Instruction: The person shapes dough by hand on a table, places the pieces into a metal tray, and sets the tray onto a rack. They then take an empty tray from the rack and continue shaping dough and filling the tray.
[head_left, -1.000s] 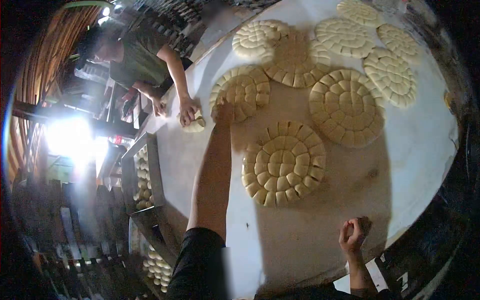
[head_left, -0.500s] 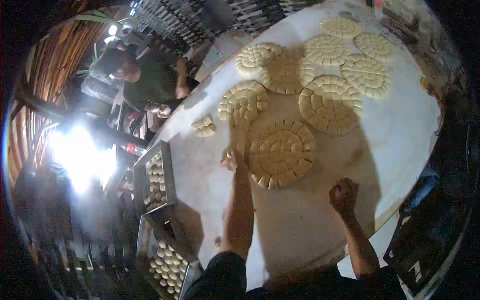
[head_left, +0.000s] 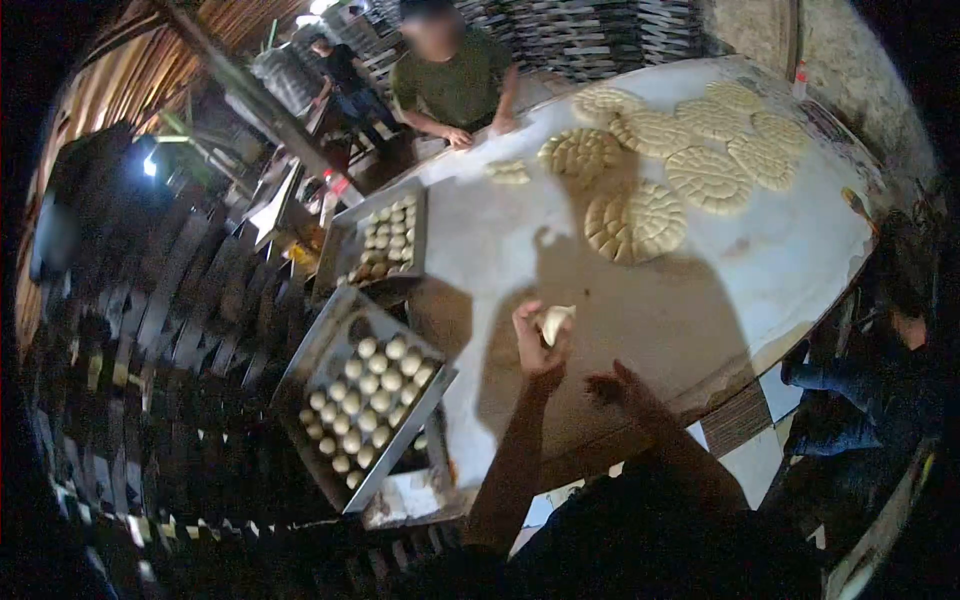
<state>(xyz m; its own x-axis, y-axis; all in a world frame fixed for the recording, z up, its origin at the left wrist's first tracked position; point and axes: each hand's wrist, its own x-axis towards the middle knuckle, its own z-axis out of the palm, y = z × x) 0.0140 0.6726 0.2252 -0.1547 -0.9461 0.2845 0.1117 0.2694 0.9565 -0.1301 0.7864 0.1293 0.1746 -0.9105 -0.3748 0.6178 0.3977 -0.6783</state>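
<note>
A pale piece of dough point(head_left: 557, 322) sits in my left hand point(head_left: 538, 350), raised above the shadowed near part of the table, its fingers curled around the piece. Close by on the right is my right hand point(head_left: 618, 388), holding nothing, with its fingers apart and in shadow. Beyond both hands lies a round dough slab point(head_left: 636, 222) cut into many small pieces. Several more cut dough rounds point(head_left: 708, 178) spread toward the far right of the table. A small clump of dough point(head_left: 508, 172) rests near the far edge.
On the left, a metal tray point(head_left: 420, 425) holds rows of dough balls point(head_left: 370, 400). A second tray point(head_left: 418, 235) with dough balls stands behind it. Across the white table point(head_left: 470, 230), a person point(head_left: 450, 85) stands with hands at the edge; another person point(head_left: 350, 85) is farther back.
My view has swung left, bringing the trays further into sight. My left hand now has a dough piece held up, and my right hand has gone from a fist to spread fingers, nearer the left.
</note>
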